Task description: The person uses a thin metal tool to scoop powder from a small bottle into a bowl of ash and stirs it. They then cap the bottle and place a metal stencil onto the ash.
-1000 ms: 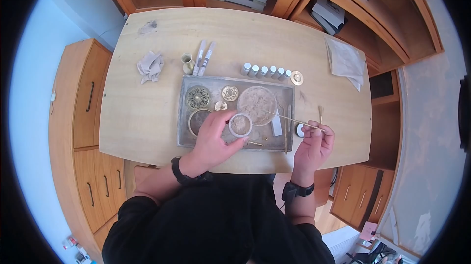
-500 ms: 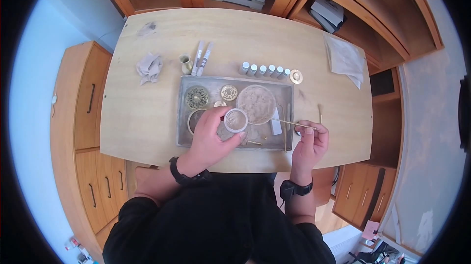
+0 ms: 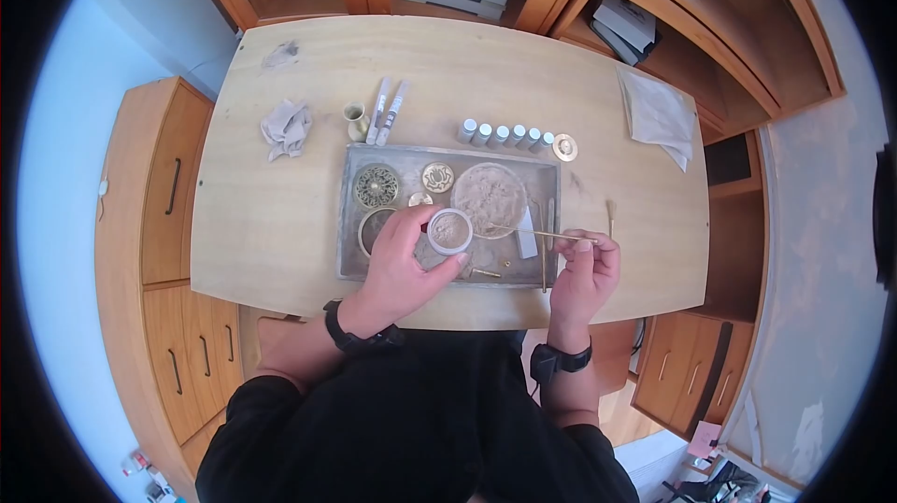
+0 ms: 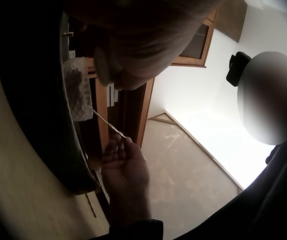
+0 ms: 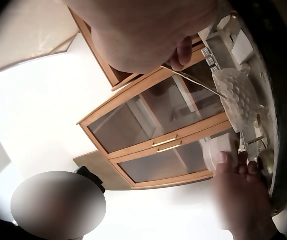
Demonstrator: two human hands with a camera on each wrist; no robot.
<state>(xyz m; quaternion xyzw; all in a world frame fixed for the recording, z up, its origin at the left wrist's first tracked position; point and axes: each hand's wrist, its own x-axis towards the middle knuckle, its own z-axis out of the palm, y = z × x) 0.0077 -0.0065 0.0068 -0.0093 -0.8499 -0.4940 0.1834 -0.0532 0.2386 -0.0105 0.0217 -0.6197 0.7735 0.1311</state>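
Note:
My left hand (image 3: pixel 400 258) grips a small white round jar (image 3: pixel 450 232) of pale brown powder, fingers and thumb curled around its sides. The jar is held over the front of the grey tray (image 3: pixel 348 260). With its fingertips, my right hand (image 3: pixel 587 281) pinches a thin brass-coloured rod (image 3: pixel 547 234) by one end. The rod's far end overlaps the front part of a wide bowl of powder. In the right wrist view, this bowl (image 5: pixel 239 100) has a bumpy, translucent wall, and the rod reaches to its rim.
In the tray lie a pierced brass lid (image 3: pixel 377 185), a round brass piece (image 3: pixel 437 177) and a white block (image 3: pixel 527 232). Several small capped vials (image 3: pixel 502 136) line up behind it. A brass vase (image 3: pixel 355 120) stands back left. A brush (image 3: pixel 611 216) lies right.
My left hand has shifted slightly left with the jar. My right hand has moved left and a little nearer my body, bringing the rod's tip over the bowl's front.

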